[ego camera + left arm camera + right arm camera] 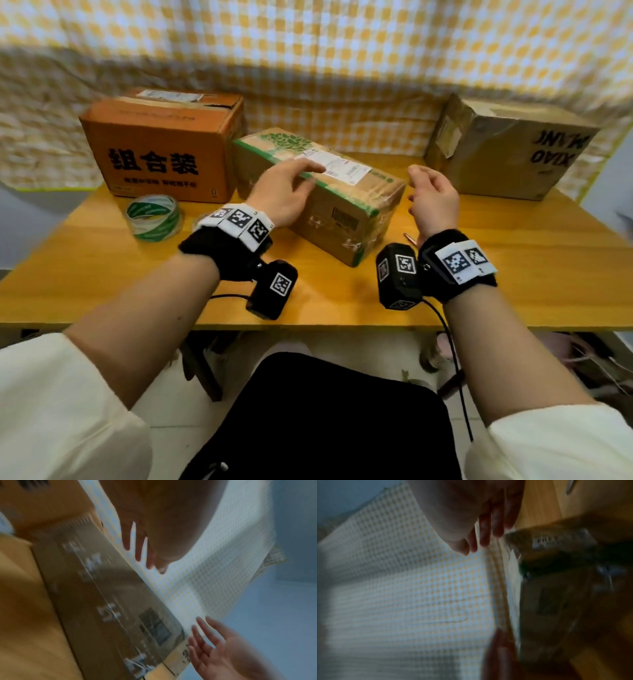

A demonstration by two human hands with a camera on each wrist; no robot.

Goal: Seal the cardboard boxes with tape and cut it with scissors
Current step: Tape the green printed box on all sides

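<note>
Yellow-checked cloth hangs behind the wooden worktop [513,260], on which three cardboard boxes stand. I note the green-printed box [318,195] at the centre, lying skewed: its long axis runs from the far left toward the near right, with a white shipping label along the top. An orange box [161,150] stands at the far left and a plain brown box [513,154] at the far right, both well apart from my hands.

My left hand [284,195] is over the near-left top edge of the green-printed box, fingers extended and relaxed; whether they touch the label I cannot tell. My right hand [433,198] hovers just beside the box's right end, fingers loosely curled, gripping nothing. Both wrist views are blurred but show each grip empty.

The tape roll [153,217] sits on the worktop to the left, just in front of the orange box, and is nearer the left hand. A slim metallic object [410,238], possibly the scissors, lies near the right wrist, largely hidden.

Judgement: the box is being positioned for sealing. The next move calls for the left hand to reach leftward for the tape, then run it along the box's skewed long axis.
</note>
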